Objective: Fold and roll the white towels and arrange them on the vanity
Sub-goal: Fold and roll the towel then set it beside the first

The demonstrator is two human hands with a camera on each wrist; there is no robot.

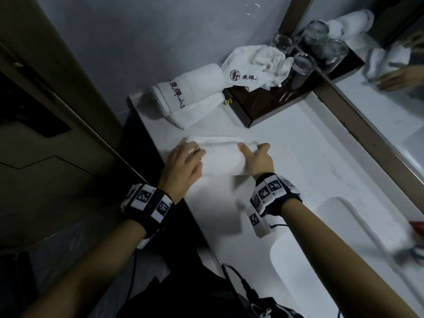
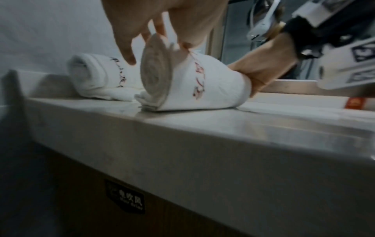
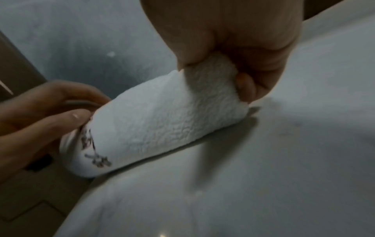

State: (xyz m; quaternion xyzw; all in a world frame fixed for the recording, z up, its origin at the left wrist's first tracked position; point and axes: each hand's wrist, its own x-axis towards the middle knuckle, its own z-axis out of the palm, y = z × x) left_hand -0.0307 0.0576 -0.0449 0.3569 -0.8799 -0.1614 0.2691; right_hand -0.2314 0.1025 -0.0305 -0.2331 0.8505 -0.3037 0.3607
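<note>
A white rolled towel [image 1: 221, 157] with dark embroidered lettering lies on the white vanity top [image 1: 298, 161] near its left front edge. My left hand [image 1: 195, 154] cups its left, spiral end [image 2: 156, 69], with the fingers curved round it. My right hand [image 1: 254, 150] grips the right end [image 3: 211, 83] between thumb and fingers. Behind it, against the wall, lies a second rolled towel [image 1: 190, 92], also lettered. A third towel [image 1: 254, 63] sits crumpled on a dark wooden tray [image 1: 250, 104].
Several drinking glasses [image 1: 302, 63] stand upside down on the tray beside the mirror [image 1: 390, 92]. The sink basin [image 1: 321, 249] opens to my right, with a red object [image 1: 417, 226] at its far side. A dark door [image 1: 46, 134] stands left of the vanity.
</note>
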